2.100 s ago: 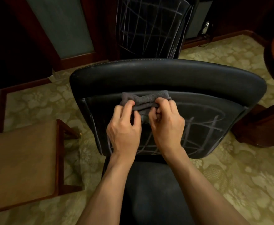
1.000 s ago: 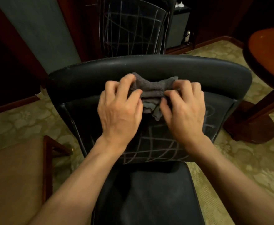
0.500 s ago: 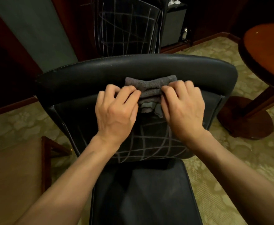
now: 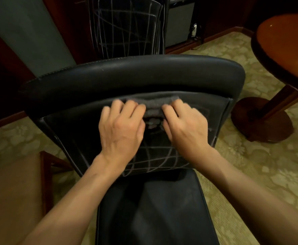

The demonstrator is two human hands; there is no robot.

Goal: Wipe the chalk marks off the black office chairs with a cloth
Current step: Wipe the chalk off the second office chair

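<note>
Fingers (image 4: 136,110) of the left hand (image 4: 121,129) and right hand (image 4: 186,127) were curled onto the folded cloth (image 4: 153,106), pinning it crosswise high on the near chair's backrest (image 4: 70,128), remaining chalk marks (image 4: 153,160) lying below, toward the wrists.

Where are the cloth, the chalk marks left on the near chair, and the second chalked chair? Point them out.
cloth (image 4: 153,105): head view, folded middle between the hands.
chalk marks (image 4: 155,160): head view, lower backrest lines.
second chalked chair (image 4: 125,27): head view, scribbled backrest behind.
</note>
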